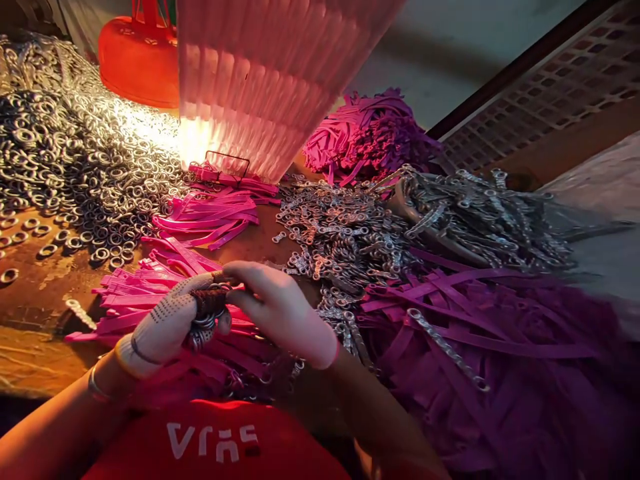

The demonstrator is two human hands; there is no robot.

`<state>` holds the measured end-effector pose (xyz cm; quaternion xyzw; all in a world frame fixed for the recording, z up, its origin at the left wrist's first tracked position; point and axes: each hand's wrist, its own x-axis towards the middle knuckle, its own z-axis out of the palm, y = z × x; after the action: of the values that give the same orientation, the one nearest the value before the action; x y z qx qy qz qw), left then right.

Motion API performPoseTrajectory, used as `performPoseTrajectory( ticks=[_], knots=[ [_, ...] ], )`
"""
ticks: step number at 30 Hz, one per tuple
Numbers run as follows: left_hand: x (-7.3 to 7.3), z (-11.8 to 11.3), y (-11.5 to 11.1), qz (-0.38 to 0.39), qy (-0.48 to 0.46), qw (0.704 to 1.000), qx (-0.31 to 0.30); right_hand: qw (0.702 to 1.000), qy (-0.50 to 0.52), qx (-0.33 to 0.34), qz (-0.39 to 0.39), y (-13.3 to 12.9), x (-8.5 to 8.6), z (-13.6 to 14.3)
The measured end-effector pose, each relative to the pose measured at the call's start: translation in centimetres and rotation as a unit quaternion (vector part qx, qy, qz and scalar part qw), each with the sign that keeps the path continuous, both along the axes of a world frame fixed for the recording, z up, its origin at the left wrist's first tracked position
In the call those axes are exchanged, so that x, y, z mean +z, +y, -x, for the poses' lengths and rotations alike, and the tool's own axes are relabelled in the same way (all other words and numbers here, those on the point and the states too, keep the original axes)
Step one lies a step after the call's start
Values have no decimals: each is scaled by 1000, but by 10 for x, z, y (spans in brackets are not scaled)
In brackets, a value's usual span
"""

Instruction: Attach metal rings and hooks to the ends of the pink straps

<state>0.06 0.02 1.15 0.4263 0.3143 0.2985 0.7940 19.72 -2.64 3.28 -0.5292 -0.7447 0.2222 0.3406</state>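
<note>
My left hand [163, 327], in a white knit glove with dark dots, is wrapped round a bundle of metal rings [204, 321]. The bundle's upper part looks dark brown and tightly stacked; loose silvery rings hang below. My right hand [285, 307], in a pale thin glove, reaches over from the right with its fingers closed at the bundle's top end. Whatever sits between those fingertips is too small to make out. Pink straps [155, 283] lie fanned out under both hands.
A heap of metal rings [100, 160] lies at left beneath a red lamp [140, 60]. A ribbed translucent sheet [260, 87] hangs beside it. Small metal links [345, 227] are piled centre right, near a bunch of metal strips [480, 213]. Purple straps [500, 353] fill the right side.
</note>
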Motion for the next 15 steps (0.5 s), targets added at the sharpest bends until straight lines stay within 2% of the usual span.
performPoseTrajectory(
  ticks=[3, 6, 9, 12, 15],
  knots=[
    [2, 2, -7, -16, 12, 1000, -9, 998, 27, 38, 48, -9, 9, 18],
    [3, 4, -10, 16, 12, 1000, -6, 985, 138, -30, 95, -13, 6, 22],
    [2, 7, -11, 96, -19, 995, 29, 963, 217, -116, 113, -19, 3, 23],
    [-3, 9, -17, 165, -40, 985, 39, 951, 239, -164, 107, -26, 1, 30],
    [-11, 7, -30, 168, -29, 984, 43, 954, 218, -192, 72, -34, -5, 42]
  ],
)
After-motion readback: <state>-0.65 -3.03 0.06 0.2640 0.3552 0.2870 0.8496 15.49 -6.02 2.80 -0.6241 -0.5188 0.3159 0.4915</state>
